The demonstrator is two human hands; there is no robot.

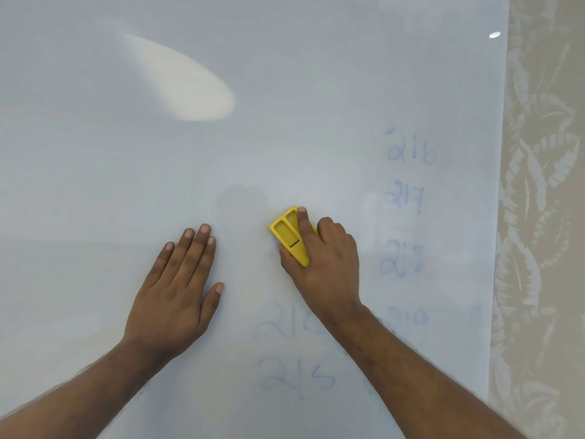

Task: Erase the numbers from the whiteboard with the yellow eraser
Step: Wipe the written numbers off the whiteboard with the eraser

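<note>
A large whiteboard (221,160) fills the view. Faint blue numbers (411,152) run in a column at the right, reading 216, 217 and further ones below. Two more faint numbers (296,377) sit lower in the middle, the upper one partly hidden by my right forearm. My right hand (329,261) presses the yellow eraser (286,231) flat against the board at the centre, index finger along its top. My left hand (177,289) lies flat on the board to the left, fingers together, holding nothing.
The board's right edge (501,185) meets a beige wall with a pale leaf pattern (544,185). A bright oval light reflection (186,87) lies on the upper left of the board, and a small lamp glint (494,34) shows at the upper right.
</note>
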